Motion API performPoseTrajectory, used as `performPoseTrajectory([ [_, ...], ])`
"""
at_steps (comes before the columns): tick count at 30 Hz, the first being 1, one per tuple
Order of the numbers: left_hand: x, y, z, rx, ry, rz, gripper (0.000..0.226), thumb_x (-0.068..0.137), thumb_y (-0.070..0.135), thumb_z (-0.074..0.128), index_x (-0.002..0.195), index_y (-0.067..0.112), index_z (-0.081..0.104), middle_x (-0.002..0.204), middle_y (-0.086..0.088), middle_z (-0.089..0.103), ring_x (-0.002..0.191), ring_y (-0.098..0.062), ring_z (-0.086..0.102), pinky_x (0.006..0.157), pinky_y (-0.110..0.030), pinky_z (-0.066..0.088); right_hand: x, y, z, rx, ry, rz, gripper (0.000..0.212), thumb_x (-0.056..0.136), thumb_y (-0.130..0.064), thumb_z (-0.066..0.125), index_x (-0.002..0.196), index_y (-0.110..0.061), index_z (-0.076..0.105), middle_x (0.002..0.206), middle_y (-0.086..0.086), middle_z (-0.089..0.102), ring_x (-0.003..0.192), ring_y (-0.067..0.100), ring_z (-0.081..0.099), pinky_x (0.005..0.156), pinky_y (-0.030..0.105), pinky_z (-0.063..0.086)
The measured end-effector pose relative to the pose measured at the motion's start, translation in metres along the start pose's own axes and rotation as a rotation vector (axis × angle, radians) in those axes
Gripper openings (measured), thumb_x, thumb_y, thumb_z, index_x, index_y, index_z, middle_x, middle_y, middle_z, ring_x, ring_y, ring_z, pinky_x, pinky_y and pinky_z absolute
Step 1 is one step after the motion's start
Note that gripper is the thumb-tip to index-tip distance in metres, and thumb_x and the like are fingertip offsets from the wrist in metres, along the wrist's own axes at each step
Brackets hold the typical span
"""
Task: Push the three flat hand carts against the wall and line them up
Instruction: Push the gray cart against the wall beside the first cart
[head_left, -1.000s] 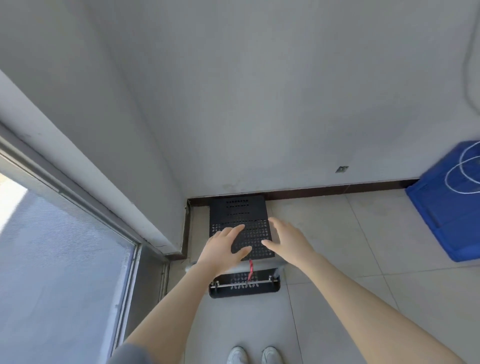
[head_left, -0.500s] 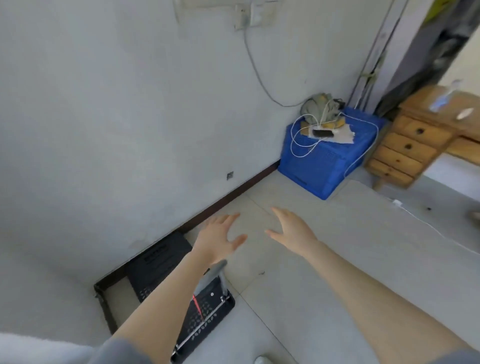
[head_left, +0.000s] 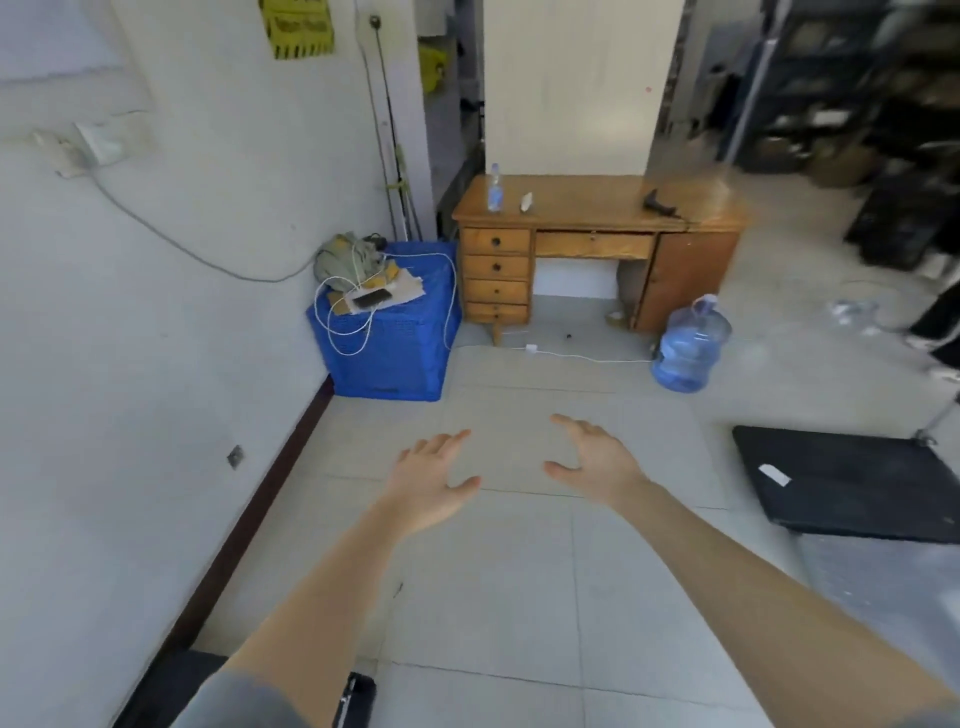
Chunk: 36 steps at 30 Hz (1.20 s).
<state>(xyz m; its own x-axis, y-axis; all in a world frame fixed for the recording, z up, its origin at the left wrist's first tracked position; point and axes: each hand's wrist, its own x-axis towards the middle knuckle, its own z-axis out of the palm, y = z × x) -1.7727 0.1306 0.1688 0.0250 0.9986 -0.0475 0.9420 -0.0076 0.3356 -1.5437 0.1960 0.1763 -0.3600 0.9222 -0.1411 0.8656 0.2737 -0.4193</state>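
My left hand (head_left: 427, 483) and my right hand (head_left: 597, 461) hover over bare floor tiles, fingers spread, holding nothing. One black flat cart (head_left: 171, 686) lies against the wall at the bottom left, mostly hidden behind my left arm. A second black flat cart (head_left: 852, 483) stands on the floor at the right, well away from the wall, with a small white label on its deck and part of a metal handle post at its far corner. A third cart is not in view.
A blue plastic crate (head_left: 389, 343) with cables, a phone and a bag on top stands against the wall. Beside it is a wooden desk (head_left: 597, 244) with a large water jug (head_left: 688, 345) in front. A white cable (head_left: 582, 356) runs across the floor.
My hands came off the black cart by the wall corner. The view swung right, from that corner to the room with the crate, desk and second cart.
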Motion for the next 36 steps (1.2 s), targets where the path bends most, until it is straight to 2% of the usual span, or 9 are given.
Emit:
performPoseTrajectory([
  [11,0.037,0.249,0.091,-0.005,-0.128,0.369,0.068,0.087,0.052,0.051,0.147,0.030,0.026,0.148,0.004,0.039,0.134,-0.021,0.037,0.109,-0.034,0.029,-0.168,0.204,-0.074,0.050,0.219,0.359,0.069,0.090,-0.041,0.057,0.148,-0.026,0.022,0.146,0.007,0.041,0.132,0.028,0.040,0.106,0.039,0.038],
  [17,0.035,0.390,0.144,-0.037,-0.222,0.580,0.067,0.088,0.049,0.052,0.147,0.028,0.027,0.148,0.004,0.039,0.133,-0.020,0.037,0.110,-0.034,0.029,-0.265,0.308,-0.100,0.068,0.272,0.568,0.071,0.090,-0.040,0.058,0.149,-0.025,0.021,0.147,0.008,0.041,0.131,0.028,0.042,0.106,0.040,0.040],
  [22,0.052,0.493,0.176,-0.011,-0.279,0.757,0.067,0.088,0.049,0.052,0.147,0.028,0.028,0.145,0.002,0.042,0.132,-0.021,0.039,0.109,-0.034,0.031,-0.313,0.379,-0.118,0.096,0.344,0.713,0.071,0.090,-0.040,0.058,0.149,-0.026,0.020,0.150,0.006,0.038,0.131,0.028,0.044,0.107,0.041,0.040],
  [30,0.086,0.653,0.238,0.039,-0.429,0.970,0.068,0.089,0.053,0.050,0.148,0.030,0.024,0.150,0.003,0.036,0.136,-0.021,0.034,0.111,-0.037,0.027,-0.380,0.489,-0.158,0.125,0.471,0.981,0.069,0.090,-0.040,0.059,0.148,-0.027,0.023,0.147,0.007,0.042,0.131,0.028,0.043,0.104,0.038,0.039],
  [36,0.080,0.783,0.278,0.036,-0.516,1.208,0.068,0.090,0.055,0.047,0.148,0.030,0.023,0.153,0.002,0.033,0.139,-0.020,0.031,0.112,-0.040,0.029,-0.442,0.555,-0.186,0.150,0.572,1.166,0.068,0.090,-0.038,0.058,0.147,-0.025,0.023,0.145,0.005,0.043,0.130,0.027,0.043,0.102,0.038,0.038],
])
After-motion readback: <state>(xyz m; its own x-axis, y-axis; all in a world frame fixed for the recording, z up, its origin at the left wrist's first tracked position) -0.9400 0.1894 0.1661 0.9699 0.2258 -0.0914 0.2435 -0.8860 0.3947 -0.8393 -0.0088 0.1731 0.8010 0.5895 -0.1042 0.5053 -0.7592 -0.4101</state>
